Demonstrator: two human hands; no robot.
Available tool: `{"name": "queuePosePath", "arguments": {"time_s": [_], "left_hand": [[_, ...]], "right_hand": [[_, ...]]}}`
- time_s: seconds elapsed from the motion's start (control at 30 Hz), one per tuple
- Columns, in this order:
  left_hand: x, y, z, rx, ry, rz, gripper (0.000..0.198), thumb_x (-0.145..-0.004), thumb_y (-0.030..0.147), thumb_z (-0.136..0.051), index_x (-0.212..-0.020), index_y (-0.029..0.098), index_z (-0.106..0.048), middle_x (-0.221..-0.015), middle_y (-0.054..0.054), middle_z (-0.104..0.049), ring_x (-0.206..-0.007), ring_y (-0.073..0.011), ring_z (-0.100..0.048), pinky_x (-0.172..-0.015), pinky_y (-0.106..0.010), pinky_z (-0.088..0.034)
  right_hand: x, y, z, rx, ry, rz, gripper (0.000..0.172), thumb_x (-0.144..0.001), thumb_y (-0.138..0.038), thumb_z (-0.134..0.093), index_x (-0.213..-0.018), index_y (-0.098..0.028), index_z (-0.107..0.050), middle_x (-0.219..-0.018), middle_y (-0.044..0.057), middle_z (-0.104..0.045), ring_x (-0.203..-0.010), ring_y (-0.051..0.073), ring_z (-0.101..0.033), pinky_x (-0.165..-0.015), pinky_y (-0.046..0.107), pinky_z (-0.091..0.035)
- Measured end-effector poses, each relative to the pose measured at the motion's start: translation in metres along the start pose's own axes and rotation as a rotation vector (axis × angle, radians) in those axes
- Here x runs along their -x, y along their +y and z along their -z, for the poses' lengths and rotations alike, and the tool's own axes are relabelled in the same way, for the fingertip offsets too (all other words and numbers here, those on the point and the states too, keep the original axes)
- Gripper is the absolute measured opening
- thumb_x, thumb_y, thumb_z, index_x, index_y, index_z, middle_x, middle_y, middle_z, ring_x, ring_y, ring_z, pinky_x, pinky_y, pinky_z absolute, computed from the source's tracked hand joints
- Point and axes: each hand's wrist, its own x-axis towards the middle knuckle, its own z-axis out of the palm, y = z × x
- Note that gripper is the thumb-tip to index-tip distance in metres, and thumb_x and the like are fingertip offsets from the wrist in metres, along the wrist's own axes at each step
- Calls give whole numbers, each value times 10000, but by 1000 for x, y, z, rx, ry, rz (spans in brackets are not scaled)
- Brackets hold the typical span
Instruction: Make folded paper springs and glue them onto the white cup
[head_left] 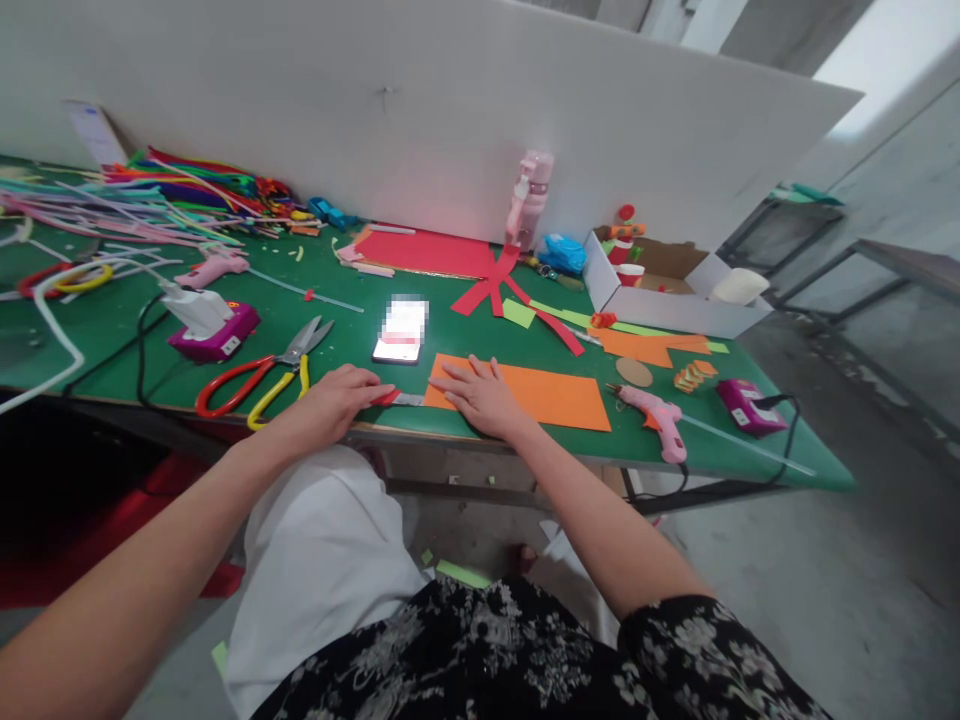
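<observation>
My left hand (341, 400) is closed on a red utility knife (385, 397) at the front edge of the table. The knife's blade points right, its tip at the left end of an orange sheet (559, 397). On that sheet my right hand (480, 395) lies flat with fingers spread, pressing near its left end. Just left of my left hand are large scissors (259, 380) with one red and one yellow handle, blades apart. A phone (401, 330) with a lit screen lies beyond the knife.
A pink glue gun (656, 418) lies right of the sheet, another glue gun (214, 270) at left. Purple power sockets (217, 330) trail cords. Red paper strips (495, 285), a pink bottle (529, 200), a white box (667, 295) and colourful pipe cleaners (195, 190) stand farther back.
</observation>
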Motion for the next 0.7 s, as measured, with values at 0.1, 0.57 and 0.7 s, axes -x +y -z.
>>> {"name": "queuePosePath", "arguments": {"time_s": [0.1, 0.57, 0.7], "left_hand": [[0, 1, 0, 3, -1, -4, 481, -932, 132, -327, -1244, 209, -685, -1115, -115, -681, -966, -213, -584, -883, -359, -493], [-1, 10, -4, -25, 8, -2, 503, -900, 99, -332, -1258, 202, -671, -1107, -111, -673, -957, -215, -572, -883, -361, -490], [0, 11, -3, -25, 5, 7, 510, -899, 100, -326, -1268, 205, -662, -1109, -110, -673, -955, -214, -572, -884, -363, -491]], "right_hand": [[0, 1, -1, -9, 7, 1, 457, -1061, -422, -285, -1486, -433, -454, -1611, -81, -365, -1533, 335, -195, -1224, 632, -115], [0, -2, 0, -23, 7, -7, 450, -1064, -397, -293, -1476, -429, -470, -1608, -88, -368, -1535, 331, -190, -1229, 625, -113], [-1, 1, 4, -38, -21, -15, 460, -1061, -392, -290, -1492, -423, -448, -1619, -81, -347, -1535, 336, -184, -1222, 640, -124]]}}
